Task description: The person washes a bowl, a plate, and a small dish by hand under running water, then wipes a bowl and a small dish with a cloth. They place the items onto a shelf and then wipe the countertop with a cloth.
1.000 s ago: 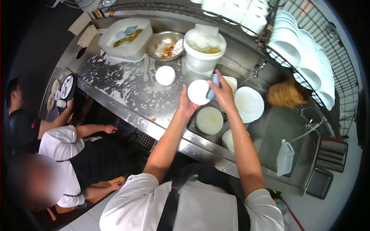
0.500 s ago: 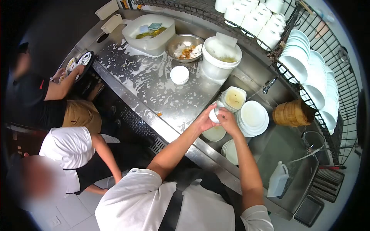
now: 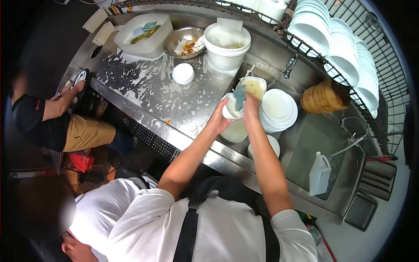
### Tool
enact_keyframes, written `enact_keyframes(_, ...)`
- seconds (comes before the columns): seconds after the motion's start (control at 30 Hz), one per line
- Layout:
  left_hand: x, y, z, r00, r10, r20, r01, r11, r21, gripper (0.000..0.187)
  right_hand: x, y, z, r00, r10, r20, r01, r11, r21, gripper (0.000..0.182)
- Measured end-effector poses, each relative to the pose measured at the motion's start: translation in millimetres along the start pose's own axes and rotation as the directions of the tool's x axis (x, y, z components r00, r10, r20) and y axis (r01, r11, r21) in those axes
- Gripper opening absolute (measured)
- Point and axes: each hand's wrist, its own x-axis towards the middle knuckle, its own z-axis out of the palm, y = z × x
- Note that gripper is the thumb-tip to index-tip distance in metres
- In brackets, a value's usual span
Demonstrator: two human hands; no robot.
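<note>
At the far left, well apart from the grips, a person in a black top (image 3: 32, 111) holds a dark tray (image 3: 82, 97) with dishes on it; nearer, below that person, bends another person in white (image 3: 104, 205). On the wet, foam-streaked metal table (image 3: 131, 89), up and to the left of the left grip, are a translucent tub (image 3: 131, 52) with yellowish liquid and cloths or sponges in it, a metal bowl (image 3: 169, 47) of food scraps, a short stack of white bowls (image 3: 183, 75) and a white bucket (image 3: 227, 57). The left grip (image 3: 221, 121) is closed around a small white bowl (image 3: 229, 112), tilted with its opening toward the right grip. A blue-green sponge (image 3: 239, 98), blurred, is at the bowl's opening, and the right grip (image 3: 250, 107) is closed on it. Below the two grips is a wide bowl (image 3: 235, 132), partly hidden by the left one. Just beyond the right grip sits a squarish bowl (image 3: 256, 86); to its right is a stack of white plates (image 3: 278, 107), and below it another stack (image 3: 273, 147). Farther right are a faucet (image 3: 289, 67), a stack of brown round containers (image 3: 322, 98), an upright white jug (image 3: 320, 174) in the sink (image 3: 301, 153), and a wire rack (image 3: 386, 48) holding stacked white bowls.
</note>
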Motion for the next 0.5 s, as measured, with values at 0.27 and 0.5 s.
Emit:
enact_keyframes(0.27, -9, 9, 11, 0.995, -0.04, 0.097, 0.04, 0.999, 0.002, 0.049, -36, -45, -16, 0.633, -0.539, 0.556, 0.768, 0.347, -0.538, 0.023)
enact_keyframes(0.5, 15, -5, -12, 0.995, 0.032, -0.094, -0.012, 0.98, 0.2, 0.052, -19, -19, -29, 0.816, 0.079, 0.572, 0.303, 0.785, -0.541, 0.024)
